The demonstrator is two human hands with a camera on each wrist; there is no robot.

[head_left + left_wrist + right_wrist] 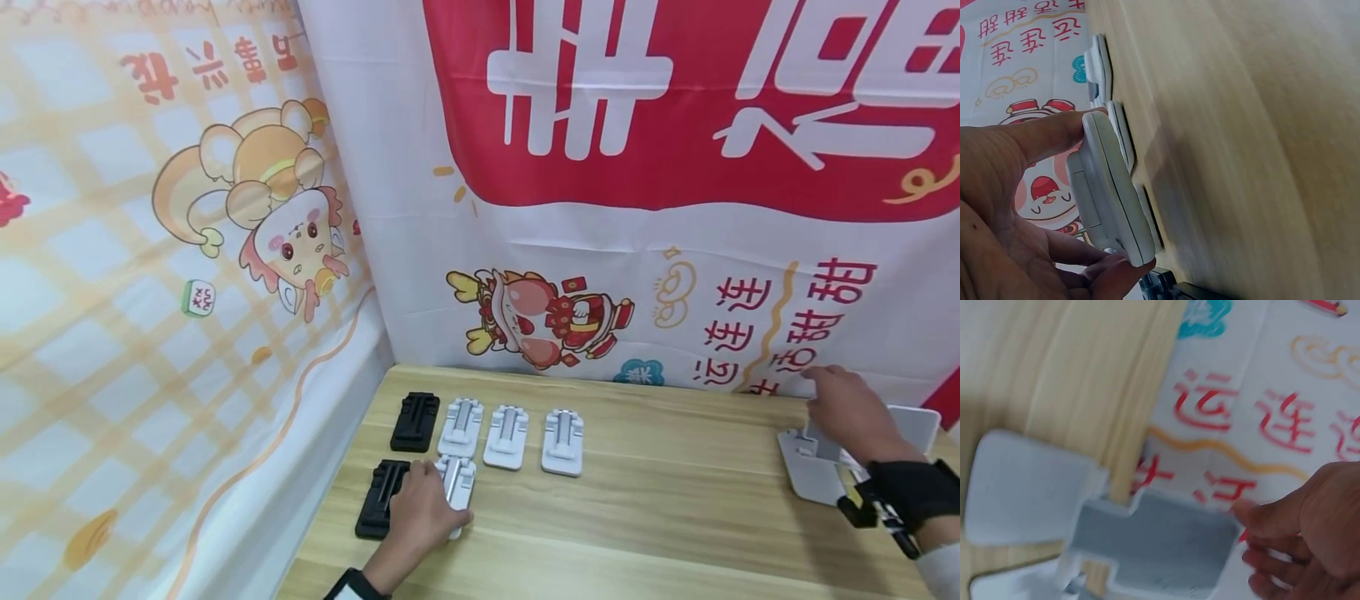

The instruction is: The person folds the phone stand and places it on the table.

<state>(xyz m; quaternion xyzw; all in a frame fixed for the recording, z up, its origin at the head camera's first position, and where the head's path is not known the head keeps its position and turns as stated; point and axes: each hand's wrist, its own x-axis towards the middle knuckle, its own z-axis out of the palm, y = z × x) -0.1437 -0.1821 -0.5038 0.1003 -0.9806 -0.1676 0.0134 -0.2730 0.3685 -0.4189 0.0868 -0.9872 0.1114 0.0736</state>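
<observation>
My left hand [422, 510] grips a white folded phone stand [1113, 181] by its two ends, thumb at one end and fingers at the other, close over the table. A black folded phone stand [381, 500] lies just left of that hand, partly covered by it. At the right end of the table, my right hand [855, 417] is at an unfolded white phone stand [1169, 544]. Its thumb tip meets the corner of the raised panel in the right wrist view, and its other fingers bend loosely beside the panel's edge.
Three white folded phone stands [507, 436] and a black one [415, 422] lie in a row near the back left of the wooden table [660, 483]. Another white stand [1016, 581] shows beside the unfolded one. Printed cloth [390, 208] hangs at the back and left.
</observation>
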